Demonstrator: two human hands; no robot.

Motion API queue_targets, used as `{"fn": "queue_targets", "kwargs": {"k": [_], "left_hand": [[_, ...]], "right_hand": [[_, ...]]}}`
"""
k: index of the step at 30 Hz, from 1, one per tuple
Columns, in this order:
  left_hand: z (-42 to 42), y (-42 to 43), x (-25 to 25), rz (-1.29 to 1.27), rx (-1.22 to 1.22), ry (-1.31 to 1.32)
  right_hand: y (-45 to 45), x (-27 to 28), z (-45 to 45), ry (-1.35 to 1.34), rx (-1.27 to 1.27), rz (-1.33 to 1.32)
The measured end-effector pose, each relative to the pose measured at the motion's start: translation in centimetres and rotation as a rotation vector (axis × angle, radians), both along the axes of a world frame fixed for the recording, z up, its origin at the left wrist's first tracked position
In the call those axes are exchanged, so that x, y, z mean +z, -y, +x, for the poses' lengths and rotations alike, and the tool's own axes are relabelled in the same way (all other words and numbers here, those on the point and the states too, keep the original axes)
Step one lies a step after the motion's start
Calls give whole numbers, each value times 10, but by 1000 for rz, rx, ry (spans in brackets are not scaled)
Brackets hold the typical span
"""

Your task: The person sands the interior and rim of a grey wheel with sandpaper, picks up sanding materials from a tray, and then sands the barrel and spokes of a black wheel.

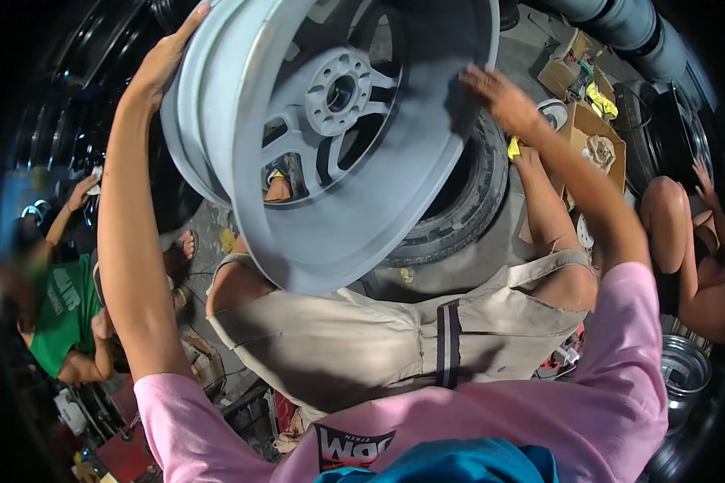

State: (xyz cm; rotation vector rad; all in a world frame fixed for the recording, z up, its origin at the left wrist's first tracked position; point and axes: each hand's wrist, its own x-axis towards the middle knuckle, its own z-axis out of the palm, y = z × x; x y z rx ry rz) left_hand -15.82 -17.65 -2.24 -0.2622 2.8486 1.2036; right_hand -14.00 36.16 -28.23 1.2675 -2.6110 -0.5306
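Note:
A large grey wheel rim [354,233] is tilted up in front of my lap, its spoked hub facing me. My left hand [169,60] grips the rim's outer edge at the upper left, fingers wrapped over it. At the right, my right hand [499,98] is at the inner side of the rim near its edge, fingers spread and slightly blurred; whether it touches the surface is hard to tell. Behind the rim, a black tyre [467,217] lies on the floor between my legs.
Cardboard boxes [596,133] with yellow cloth and paper stand at the upper right. A person in a green shirt [64,314] is at the left, and another person's bare knee [664,217] shows at the right. A metal rim [685,366] sits at the lower right.

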Motion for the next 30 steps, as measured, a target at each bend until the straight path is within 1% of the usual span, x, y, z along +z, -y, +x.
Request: {"fn": "queue_targets", "kwargs": {"k": [1, 2, 4, 5, 6, 8, 9, 10, 11, 12, 14, 15, 17, 18, 19, 20, 21, 22, 23, 24, 25, 26, 28, 30], "left_hand": [[-3, 4, -1, 13, -3, 8], [-6, 10, -3, 31, -6, 21], [-18, 33, -12, 82, 7, 63], [-29, 47, -16, 124, 21, 86], [-53, 81, -23, 196, 39, 122], [-100, 159, -47, 361, 64, 188], [-102, 158, -45, 404, 18, 217], [-90, 136, -33, 343, 7, 208], [-65, 99, -20, 248, -13, 165], [-33, 53, -9, 137, -31, 109], [7, 1, 12, 2, -57, 15], [16, -14, 17, -31, -60, -14], [28, -25, 21, -32, -69, -38], [29, -28, 20, -9, -82, -40], [27, -28, 20, 15, -96, -46], [20, -22, 16, 15, -93, -50], [9, -12, 9, 89, -78, -11], [3, -7, 6, 163, -63, 29], [4, -7, 6, 188, -51, 28], [5, -8, 6, 183, -47, 30], [5, -8, 6, 153, -38, 22], [5, -8, 8, 123, -30, 10], [3, -6, 9, 107, -28, 15], [7, -10, 11, 94, -27, 18]], "right_hand": [[7, 49, -10, -60, -50, 222], [-5, 44, -31, -270, 148, 10], [-5, 48, -24, -253, 115, 30], [-8, 26, -14, -167, 88, -82], [-8, -11, 1, -80, 63, -191], [28, -60, 76, 187, 48, -497], [64, -68, 128, 355, -33, -670], [97, -69, 175, 372, -46, -652], [133, -72, 218, 370, 9, -651], [171, -54, 256, 617, -150, -917], [213, 37, 294, 1107, -242, -1244], [218, 55, 298, 1112, -237, -1243], [225, 74, 302, 1176, -110, -1479], [217, 52, 297, 1101, -39, -1375], [198, 17, 283, 1021, 31, -1268], [170, -8, 256, 922, 60, -927], [142, -67, 222, 535, 175, -628], [118, -65, 182, 669, -27, -656], [84, -100, 130, 416, 152, -600], [66, -108, 93, 375, 0, -560], [47, -110, 51, 431, -41, -704], [50, -81, 37, 119, 7, -309], [65, -79, 41, 183, -28, -338], [108, -104, 82, 167, -131, -655]]}}
